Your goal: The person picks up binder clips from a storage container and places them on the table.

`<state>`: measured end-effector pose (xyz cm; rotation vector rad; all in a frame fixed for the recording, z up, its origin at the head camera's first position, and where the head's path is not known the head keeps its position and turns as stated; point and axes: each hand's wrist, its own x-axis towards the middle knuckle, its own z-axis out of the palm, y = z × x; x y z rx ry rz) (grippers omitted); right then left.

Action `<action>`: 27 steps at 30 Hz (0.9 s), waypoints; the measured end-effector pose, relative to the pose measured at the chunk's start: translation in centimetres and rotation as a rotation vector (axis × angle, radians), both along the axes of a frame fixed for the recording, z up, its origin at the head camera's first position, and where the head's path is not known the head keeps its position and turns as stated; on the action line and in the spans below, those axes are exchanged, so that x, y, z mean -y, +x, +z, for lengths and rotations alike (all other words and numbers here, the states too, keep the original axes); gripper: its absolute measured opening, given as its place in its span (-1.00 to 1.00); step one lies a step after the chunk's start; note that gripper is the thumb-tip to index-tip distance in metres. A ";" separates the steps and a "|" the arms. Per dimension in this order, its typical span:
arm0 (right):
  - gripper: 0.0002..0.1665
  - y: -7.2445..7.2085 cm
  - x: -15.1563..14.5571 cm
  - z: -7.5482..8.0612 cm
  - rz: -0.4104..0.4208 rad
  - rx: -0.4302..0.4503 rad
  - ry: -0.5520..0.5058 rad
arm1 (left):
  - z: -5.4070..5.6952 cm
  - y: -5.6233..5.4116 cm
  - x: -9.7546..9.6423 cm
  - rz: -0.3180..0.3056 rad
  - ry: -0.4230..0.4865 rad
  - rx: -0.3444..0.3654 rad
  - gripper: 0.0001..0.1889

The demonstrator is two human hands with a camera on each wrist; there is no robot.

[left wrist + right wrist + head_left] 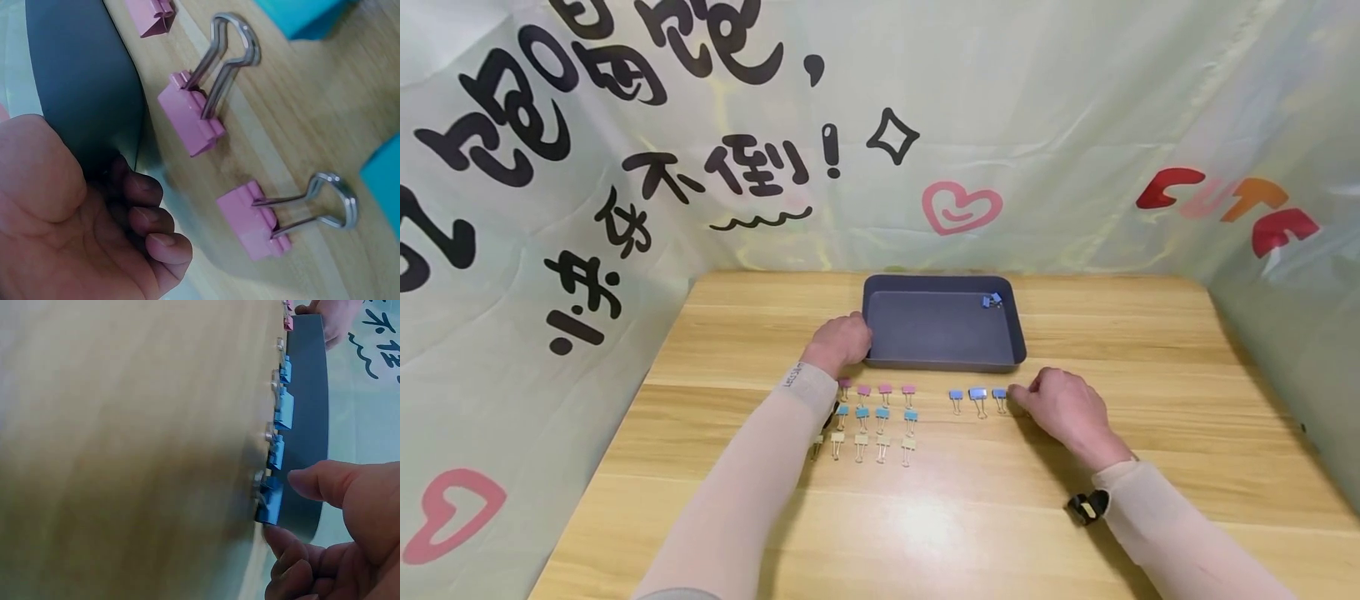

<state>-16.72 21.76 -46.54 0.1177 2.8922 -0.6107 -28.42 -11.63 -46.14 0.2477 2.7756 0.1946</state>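
My left hand (838, 342) grips the left end of a dark grey tray (940, 364), thumb side up and fingers curled against its wall. Pink binder clips (190, 115) lie just beside those fingers. Near the tray's front right corner is my right hand (1067, 408). In the right wrist view its thumb (306, 481) and index finger are spread at the end blue binder clip (270, 500); the index fingertip is right at its lower edge, and a slim gap shows beside the thumb. The head view hides that clip behind the hand; three more blue clips (977, 393) lie left of it.
Left of the blue row, pink clips (886, 389), light-blue clips (882, 414) and pale yellow clips (861, 442) lie in rows on the wooden table (940, 533). A small group of blue clips (992, 300) sits in the tray's back right corner. Printed cloth (1060, 125) walls the table.
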 end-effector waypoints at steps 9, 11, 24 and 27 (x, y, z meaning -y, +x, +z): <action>-0.44 -1.1 -0.7 3.0 0.014 -0.090 0.003 | 0.3 0.3 -0.1 0.003 0.011 -0.005 -0.42; -0.46 -2.1 -0.7 3.8 0.032 -0.112 -0.012 | 0.3 0.3 -0.1 0.007 0.016 -0.007 -0.43; -0.65 -11.1 2.0 4.9 0.204 -0.146 0.097 | 0.0 0.3 -0.2 0.022 0.009 0.008 -0.43; -0.70 -12.6 2.8 4.1 0.237 -0.139 0.149 | 0.1 0.3 -0.3 0.017 -0.002 -0.001 -0.45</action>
